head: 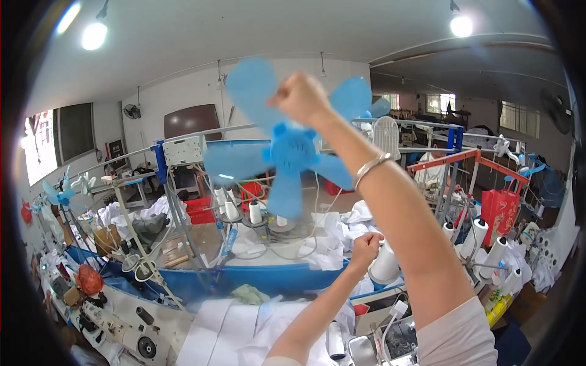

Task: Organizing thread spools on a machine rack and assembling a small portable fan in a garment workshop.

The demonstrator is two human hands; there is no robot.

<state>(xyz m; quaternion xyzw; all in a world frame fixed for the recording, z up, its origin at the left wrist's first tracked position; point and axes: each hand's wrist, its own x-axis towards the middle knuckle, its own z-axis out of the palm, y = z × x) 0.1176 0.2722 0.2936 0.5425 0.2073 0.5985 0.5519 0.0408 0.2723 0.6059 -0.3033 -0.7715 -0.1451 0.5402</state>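
High in the middle, my right hand (300, 98) is raised with its fingers closed; it is blurred, and nothing shows in it. It overlaps the blades of a blue fan (293, 148) in the picture; whether it touches them I cannot tell. Lower down, my left hand (366, 250) has its fingers curled shut beside a large white thread cone (385, 266). Any thin thread at either hand is too fine to see. A metal bangle (373, 170) circles my right forearm. White fabric (238, 331) lies on the table below my left arm.
Thread cones (474, 238) stand on a rack at the right, near a red bag (499, 215). A sewing machine (123, 331) sits at lower left. Metal posts (185, 219) and a blue-edged trough (256, 279) cross in front. A person (432, 167) is partly visible behind the red frame (451, 160).
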